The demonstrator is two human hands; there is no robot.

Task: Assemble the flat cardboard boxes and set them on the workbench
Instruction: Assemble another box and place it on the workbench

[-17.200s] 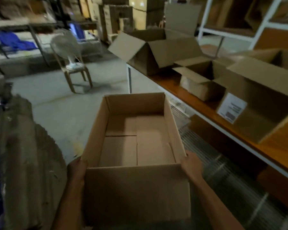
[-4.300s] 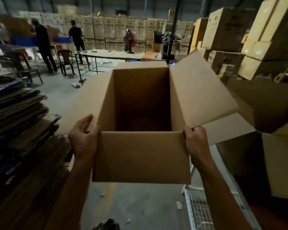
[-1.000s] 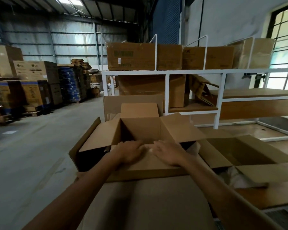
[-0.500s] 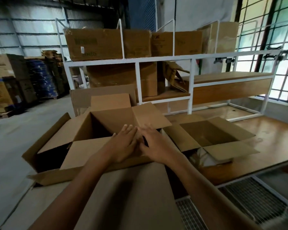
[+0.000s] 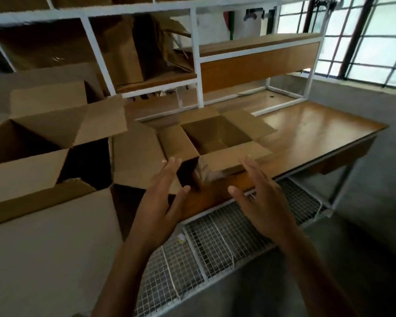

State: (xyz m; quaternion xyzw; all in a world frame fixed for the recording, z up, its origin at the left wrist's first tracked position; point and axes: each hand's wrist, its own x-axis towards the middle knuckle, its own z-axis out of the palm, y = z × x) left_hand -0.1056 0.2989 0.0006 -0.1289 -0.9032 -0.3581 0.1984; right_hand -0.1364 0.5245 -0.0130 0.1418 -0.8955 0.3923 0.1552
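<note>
Two assembled brown cardboard boxes stand open on the wooden workbench (image 5: pixel 311 136). A small open box (image 5: pixel 217 136) sits in the middle with its four flaps spread out. A larger open box (image 5: pixel 32 138) stands at the left. A big cardboard flap (image 5: pixel 48 243) fills the lower left. My left hand (image 5: pixel 162 202) and my right hand (image 5: pixel 261 200) hover side by side in front of the small box, near the bench's front edge. Both have spread fingers and hold nothing.
A white metal shelf frame (image 5: pixel 197 65) with stored cardboard rises at the back of the bench. A wire mesh shelf (image 5: pixel 226 236) runs under the bench's front edge. Barred windows (image 5: pixel 364 37) are at the upper right. The bench's right half is bare wood.
Both hands have lifted off the large box's flap and pulled back toward me, fingers now spread. My view has swung right and down toward the small box.
</note>
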